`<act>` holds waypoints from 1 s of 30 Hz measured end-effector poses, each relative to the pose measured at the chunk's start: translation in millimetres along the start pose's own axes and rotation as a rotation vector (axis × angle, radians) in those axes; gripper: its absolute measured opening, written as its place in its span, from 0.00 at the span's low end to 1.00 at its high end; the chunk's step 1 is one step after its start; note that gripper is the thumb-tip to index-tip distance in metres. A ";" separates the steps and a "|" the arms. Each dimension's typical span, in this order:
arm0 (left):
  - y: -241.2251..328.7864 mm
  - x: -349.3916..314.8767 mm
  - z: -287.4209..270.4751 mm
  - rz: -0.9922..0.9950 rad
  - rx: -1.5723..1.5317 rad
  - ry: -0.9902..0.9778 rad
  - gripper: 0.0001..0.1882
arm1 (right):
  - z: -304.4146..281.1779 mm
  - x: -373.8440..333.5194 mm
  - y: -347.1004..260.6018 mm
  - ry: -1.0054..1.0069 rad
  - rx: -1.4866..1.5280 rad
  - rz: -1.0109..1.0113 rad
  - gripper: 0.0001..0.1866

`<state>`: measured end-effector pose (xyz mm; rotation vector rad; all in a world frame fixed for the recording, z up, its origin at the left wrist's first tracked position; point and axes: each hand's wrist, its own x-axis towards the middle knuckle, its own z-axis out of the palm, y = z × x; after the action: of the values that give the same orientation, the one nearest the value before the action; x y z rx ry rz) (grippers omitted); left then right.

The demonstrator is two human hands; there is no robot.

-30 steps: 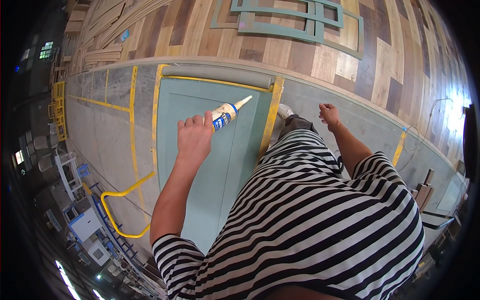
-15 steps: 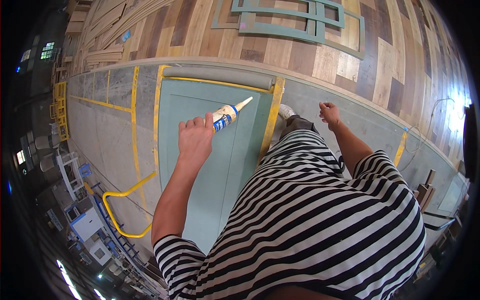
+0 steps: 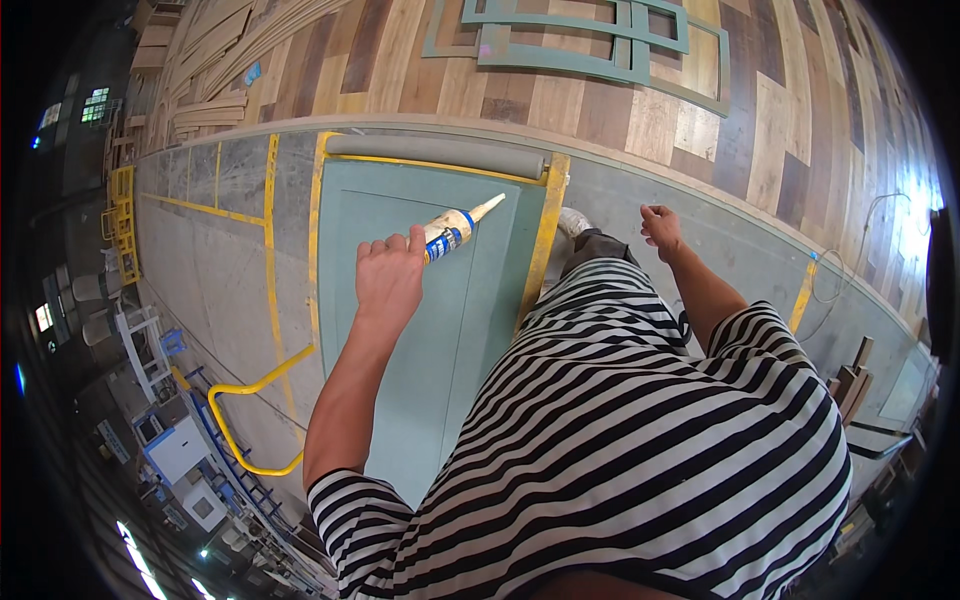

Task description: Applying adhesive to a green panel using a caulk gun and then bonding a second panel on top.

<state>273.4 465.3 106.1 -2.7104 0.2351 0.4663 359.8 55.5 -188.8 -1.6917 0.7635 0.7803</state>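
Observation:
My left hand (image 3: pixel 390 275) is wrapped round a glue bottle (image 3: pixel 447 235), cream-coloured with a blue label. Its long pale nozzle slants up to the right and appears above a grey-green panel (image 3: pixel 410 350); whether the tip touches it I cannot tell. Fine grooves outline a raised field on this panel, which lies in front of me inside a yellow-edged frame (image 3: pixel 545 240). Out to the right, apart from the panel, my right hand (image 3: pixel 658 230) hangs over the grey floor with its fingers curled in, and nothing shows in them.
A grey roller (image 3: pixel 440 155) runs along the far end of the frame. Beyond, several green door frames (image 3: pixel 570 60) lie on wood-plank flooring (image 3: pixel 600 120). Wooden strips (image 3: pixel 215 110) are piled at far left. A yellow bent rail (image 3: pixel 225 420) stands left; a thin cable (image 3: pixel 850 260) lies right.

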 end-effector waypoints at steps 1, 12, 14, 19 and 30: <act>0.2 0.4 -0.3 0.002 0.000 0.005 0.26 | 0.0 0.3 -0.1 0.000 0.001 0.000 0.19; 0.8 -1.4 2.1 -0.017 -0.030 -0.021 0.26 | 0.0 0.6 0.4 0.008 0.002 0.005 0.17; 1.0 -1.8 3.1 -0.019 -0.038 -0.024 0.26 | -0.1 0.2 1.0 0.006 0.002 0.005 0.17; 3.0 -2.8 6.4 -0.041 -0.040 -0.023 0.28 | 1.0 -1.7 -1.0 0.011 -0.009 -0.001 0.16; 4.8 -2.8 5.7 -0.057 -0.059 -0.066 0.28 | 1.8 2.2 0.4 0.017 0.011 -0.002 0.19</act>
<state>268.1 463.4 100.5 -2.7451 0.1271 0.5531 360.5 56.9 -191.2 -1.6910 0.7764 0.7598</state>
